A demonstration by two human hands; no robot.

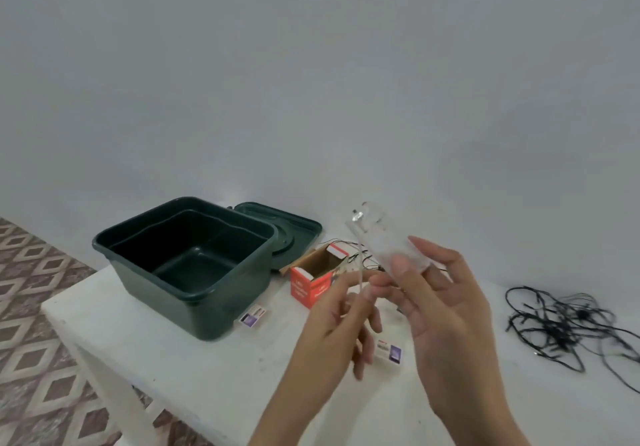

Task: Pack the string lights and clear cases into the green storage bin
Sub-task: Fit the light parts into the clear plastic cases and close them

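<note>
The green storage bin [145,265] stands open and empty on the left of the white table, its lid [298,227] lying behind it. My right hand [446,310] grips a clear case [388,241] raised above the table, thumb across its lower end. My left hand [343,317] pinches a thin clear strip or lid [360,272] that hangs from the case's left side. A tangle of black string lights [561,328] lies on the table at the right. More thin wire [360,255] lies behind the red box.
An open red and white cardboard box [318,279] lies between the bin and my hands. Two small printed cards [254,314] [389,352] lie flat on the table. The table's left edge [69,310] drops to a patterned tile floor. A plain wall stands behind.
</note>
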